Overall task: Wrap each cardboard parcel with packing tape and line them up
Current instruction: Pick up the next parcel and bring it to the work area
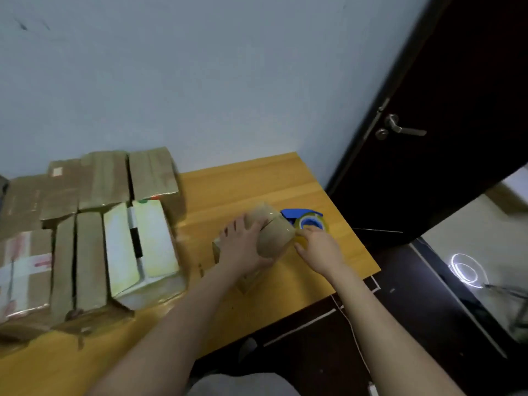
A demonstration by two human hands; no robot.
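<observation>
head view: a blue tape dispenser (297, 214) sits on a wooden table (257, 181), close to the table's right edge, with a clear tape roll (311, 222) in it

just left of the dispenser, touching it or nearly so, is a small cardboard parcel (275, 234), glossy with tape and tilted up off the tabletop

the left hand (245, 248) lies over the side of the parcel away from the dispenser, fingers spread across the top and thumb curled under the near edge, so it grips the parcel; more cardboard shows beneath this hand, too blurred to tell whether it is the same parcel

the right hand (320, 250) comes in from the near side of the dispenser, its fingers reaching up onto the roll and its thumb pointing toward the parcel; whether the fingers close round the dispenser cannot be told

well to the left of the dispenser, a group of wrapped parcels (85, 224) stands packed side by side in rows against the pale wall (200, 81); the one nearest the dispenser is a white and yellow box (143, 247) with a dark strip down its middle

behind and to the right of the dispenser stands a dark door (463, 81) with a metal handle (405, 129)
</observation>
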